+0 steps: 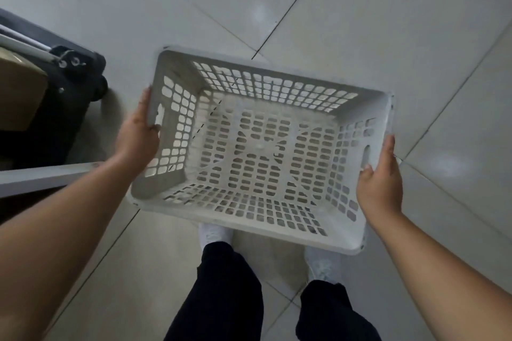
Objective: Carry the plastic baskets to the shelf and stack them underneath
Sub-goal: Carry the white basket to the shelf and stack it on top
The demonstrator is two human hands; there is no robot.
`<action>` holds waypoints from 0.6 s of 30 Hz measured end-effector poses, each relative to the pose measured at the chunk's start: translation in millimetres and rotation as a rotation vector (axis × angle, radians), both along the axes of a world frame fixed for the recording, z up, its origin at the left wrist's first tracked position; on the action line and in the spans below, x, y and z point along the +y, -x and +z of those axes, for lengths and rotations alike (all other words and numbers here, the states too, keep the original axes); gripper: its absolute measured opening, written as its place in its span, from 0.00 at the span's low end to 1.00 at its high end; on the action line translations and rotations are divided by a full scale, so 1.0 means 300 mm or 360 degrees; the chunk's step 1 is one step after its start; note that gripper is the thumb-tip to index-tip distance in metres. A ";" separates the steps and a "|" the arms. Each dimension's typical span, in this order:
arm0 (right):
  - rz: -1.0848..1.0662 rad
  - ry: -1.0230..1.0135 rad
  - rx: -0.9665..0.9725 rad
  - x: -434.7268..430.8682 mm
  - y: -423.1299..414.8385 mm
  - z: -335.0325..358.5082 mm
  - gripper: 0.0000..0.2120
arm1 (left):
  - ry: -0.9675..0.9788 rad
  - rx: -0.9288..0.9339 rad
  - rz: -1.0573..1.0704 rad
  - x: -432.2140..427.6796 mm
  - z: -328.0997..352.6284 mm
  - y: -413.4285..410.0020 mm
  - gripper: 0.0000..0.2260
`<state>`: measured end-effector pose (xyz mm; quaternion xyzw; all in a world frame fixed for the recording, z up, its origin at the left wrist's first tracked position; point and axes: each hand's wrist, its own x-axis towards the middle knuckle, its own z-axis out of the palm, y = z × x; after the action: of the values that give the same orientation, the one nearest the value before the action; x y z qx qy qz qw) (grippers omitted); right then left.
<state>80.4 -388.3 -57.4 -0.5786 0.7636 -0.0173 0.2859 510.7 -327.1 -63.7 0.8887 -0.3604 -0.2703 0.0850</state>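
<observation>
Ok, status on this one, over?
Left grip and right grip hold basket by its short ends. Basket empty, carried above tiled floor. Black cart to the left.

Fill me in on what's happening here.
A person is holding an empty white plastic basket in front of them, above a tiled floor. The left hand grips one short end, the right hand the other. A black wheeled cart stands to their left. No shelf is in view.
</observation>
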 end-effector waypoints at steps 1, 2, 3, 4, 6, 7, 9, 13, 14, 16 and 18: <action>0.0038 -0.0005 0.0034 -0.008 -0.003 0.064 0.33 | 0.0009 0.0023 0.0034 0.027 0.052 0.006 0.38; 0.0096 -0.0011 0.0070 -0.016 -0.004 0.134 0.33 | 0.0025 0.0052 0.0067 0.056 0.116 0.012 0.38; 0.0169 -0.0017 0.0100 -0.023 -0.004 0.210 0.33 | 0.0052 0.0086 0.0104 0.086 0.190 0.017 0.38; 0.0237 -0.0021 0.0121 -0.030 -0.004 0.291 0.33 | 0.0082 0.0124 0.0153 0.120 0.271 0.023 0.39; 0.0340 -0.0013 0.0131 -0.046 -0.011 0.468 0.33 | 0.0107 0.0180 0.0260 0.192 0.453 0.037 0.38; 0.0395 0.0010 0.0125 -0.053 -0.015 0.556 0.33 | 0.0098 0.0186 0.0300 0.229 0.549 0.045 0.38; 0.0516 0.0085 0.0113 -0.079 -0.036 0.742 0.32 | 0.0099 0.0156 0.0368 0.297 0.754 0.061 0.38; 0.0682 0.0205 0.0085 -0.131 -0.113 1.139 0.31 | 0.0235 0.0041 0.0543 0.470 1.141 0.096 0.38; 0.0753 0.0237 0.0067 -0.133 -0.132 1.240 0.30 | 0.0257 0.0012 0.0593 0.524 1.235 0.108 0.38; 0.0881 0.0315 0.0014 -0.131 -0.171 1.430 0.30 | 0.0304 -0.0068 0.0680 0.637 1.408 0.140 0.38; 0.1024 0.0379 -0.0063 -0.106 -0.220 1.603 0.30 | 0.0349 -0.0150 0.0789 0.767 1.571 0.183 0.37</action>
<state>146.5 -420.2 423.6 -0.8187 0.5289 -0.0264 0.2219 455.9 -97.1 407.6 0.9469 -0.1627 -0.1590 0.2274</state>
